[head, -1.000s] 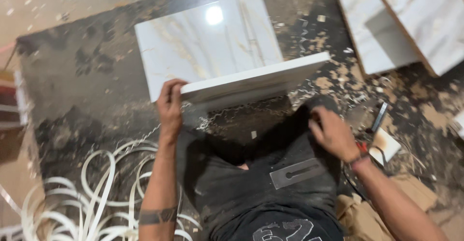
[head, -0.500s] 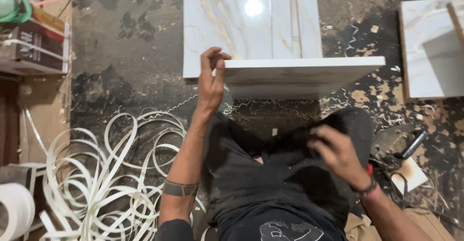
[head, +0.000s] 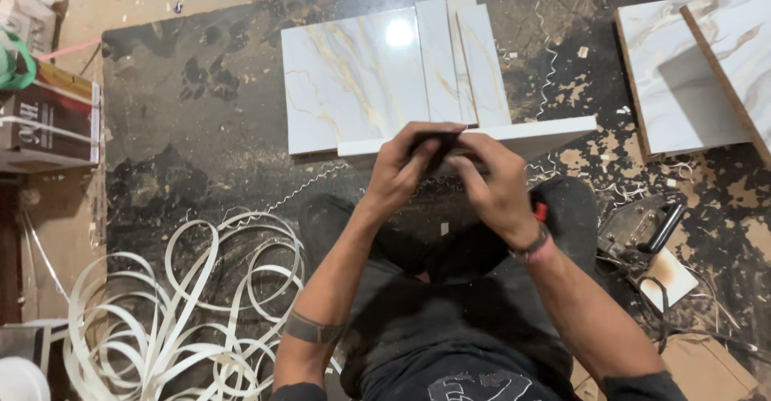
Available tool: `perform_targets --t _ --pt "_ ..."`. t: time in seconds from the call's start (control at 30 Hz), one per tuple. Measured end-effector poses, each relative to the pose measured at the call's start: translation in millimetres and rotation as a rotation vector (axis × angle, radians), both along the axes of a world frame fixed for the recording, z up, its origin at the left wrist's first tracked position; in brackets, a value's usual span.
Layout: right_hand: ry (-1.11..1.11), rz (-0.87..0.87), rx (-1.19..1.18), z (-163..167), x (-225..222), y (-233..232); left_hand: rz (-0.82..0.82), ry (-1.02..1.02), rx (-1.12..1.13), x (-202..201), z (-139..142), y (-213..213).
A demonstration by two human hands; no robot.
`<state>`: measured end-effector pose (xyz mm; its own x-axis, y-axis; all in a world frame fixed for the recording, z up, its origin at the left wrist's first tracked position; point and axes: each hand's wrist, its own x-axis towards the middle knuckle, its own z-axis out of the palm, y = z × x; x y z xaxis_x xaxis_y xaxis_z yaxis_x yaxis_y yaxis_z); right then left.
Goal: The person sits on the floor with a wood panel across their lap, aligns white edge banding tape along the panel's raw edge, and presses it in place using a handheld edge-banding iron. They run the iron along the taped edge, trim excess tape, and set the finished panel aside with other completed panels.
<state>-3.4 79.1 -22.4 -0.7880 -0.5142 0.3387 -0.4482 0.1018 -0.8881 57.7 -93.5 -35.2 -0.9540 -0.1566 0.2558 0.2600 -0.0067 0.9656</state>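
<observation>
While both hands are meeting over the near edge of the board (head: 554, 132), the left hand (head: 401, 172) and right hand (head: 498, 188) are closing their fingers (head: 430, 140) around a small dark block (head: 438, 148) and pressing it against that edge; what the block is I cannot tell, since the fingers are hiding most of it. The board is a white strip standing on its long edge, just in front of the person's knees, with flat marble-patterned panels (head: 353, 87) lying right behind it on the dark, dusty floor (head: 185, 128). It is looking stiff and fairly light, a laminated sheet that will probably not bend but may tip over, as it is balancing on a thin edge with nothing but the hands steadying it. Its glossy face is likely slippery, and the corners may chip if it is dropped, so the long edges near the middle seem the safest places to grip. Loose coils of white edge tape (head: 161, 313) are lying to the left, a power tool (head: 642, 228) is resting to the right, and more panels (head: 699, 63) are sitting well apart at upper right.
</observation>
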Motion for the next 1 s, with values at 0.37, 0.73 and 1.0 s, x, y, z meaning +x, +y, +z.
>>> perform_targets --t 0.37,0.73,1.0 --pt "-0.244 -0.393 -0.207 -97 -88 84 -0.101 -0.11 -1.236 -14 68 -42" --pt "-0.191 -0.447 -0.234 -119 -106 76 -0.419 -0.154 -1.541 -45 48 -67" --pt "-0.16 -0.483 -0.278 -121 -101 72 -0.494 -0.126 -1.664 -61 56 -51"
